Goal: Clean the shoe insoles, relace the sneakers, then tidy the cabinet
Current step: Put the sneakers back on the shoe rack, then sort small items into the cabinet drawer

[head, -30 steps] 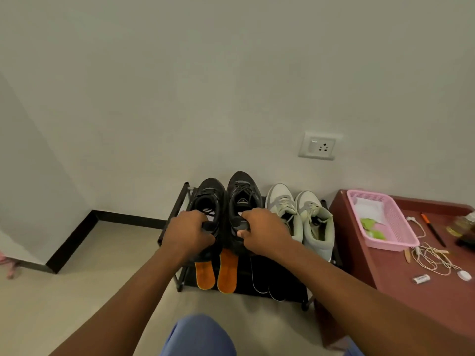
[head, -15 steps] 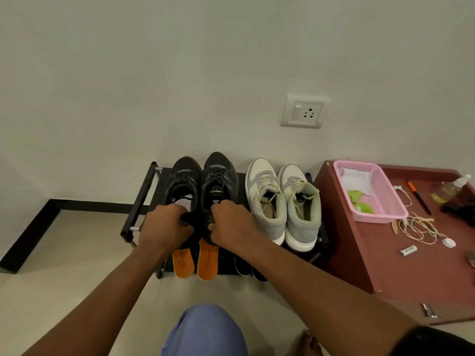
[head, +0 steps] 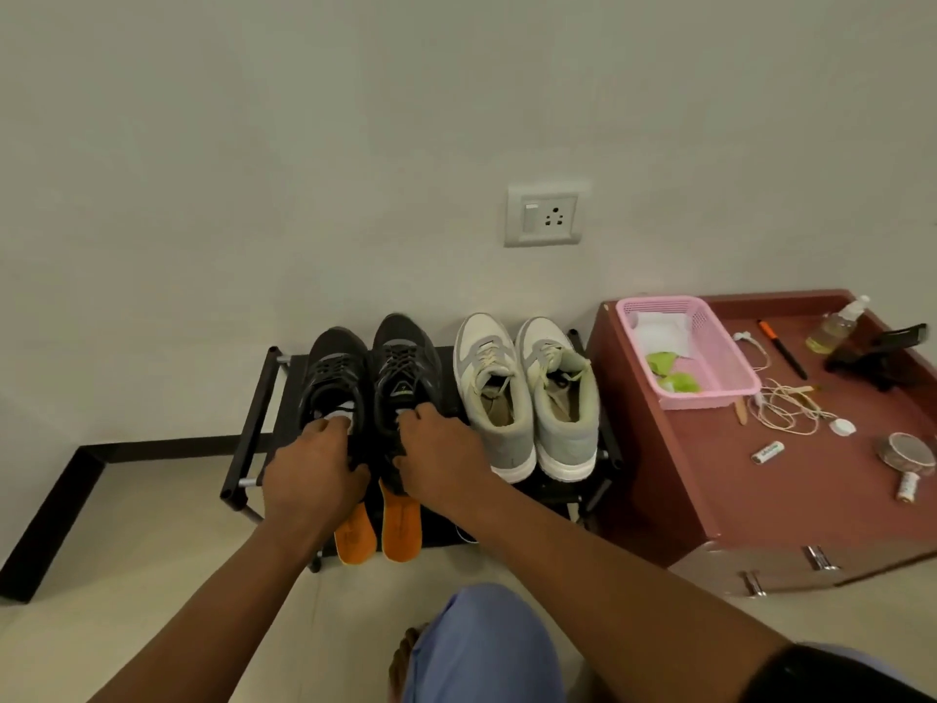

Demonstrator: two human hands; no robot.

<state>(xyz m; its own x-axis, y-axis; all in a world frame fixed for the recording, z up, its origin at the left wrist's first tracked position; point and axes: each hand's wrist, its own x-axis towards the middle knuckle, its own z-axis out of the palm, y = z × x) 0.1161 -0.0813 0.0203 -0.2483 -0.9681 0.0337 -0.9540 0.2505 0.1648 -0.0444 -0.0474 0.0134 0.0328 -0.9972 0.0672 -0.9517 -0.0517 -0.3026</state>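
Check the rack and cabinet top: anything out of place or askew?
Yes. Two orange insoles stick out from the lower shelf of the shoe rack, below the black sneakers both hands grip. The cabinet top is cluttered: tangled earphones, a loose battery and a pen lie scattered beside the pink basket.

Bare forearms, black band on right arm (head: 811, 674), blue trousers (head: 481, 646)

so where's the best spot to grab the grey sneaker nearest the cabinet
Probably the padded heel collar of the grey sneaker, from above and the near side. Its heel faces the person, the opening faces up, and a thumb could hook inside. The twin sneaker crowds one flank and the cabinet the other.
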